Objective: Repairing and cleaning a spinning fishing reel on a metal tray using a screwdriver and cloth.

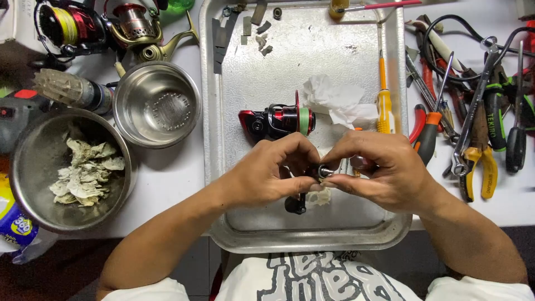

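Note:
Over a metal tray (356, 231), my left hand (267, 173) and my right hand (384, 170) meet on a small dark and silver reel part (322, 171). Both pinch it with thumb and fingers. A black knob (295, 205) hangs below my left hand, seemingly joined to that part. Just beyond my hands a red and black fishing reel (277, 120) with a green spool lies on the tray, beside crumpled white tissue (334, 100). A yellow-handled screwdriver (383, 106) lies to the right of the tissue.
Left of the tray stand an empty steel bowl (156, 104) and a larger bowl (22, 161) of dirty tissue scraps. Two more reels (100, 25) lie at the far left. Pliers, wrenches and screwdrivers (473, 128) crowd the right side. Small metal parts (245, 28) sit at the tray's far end.

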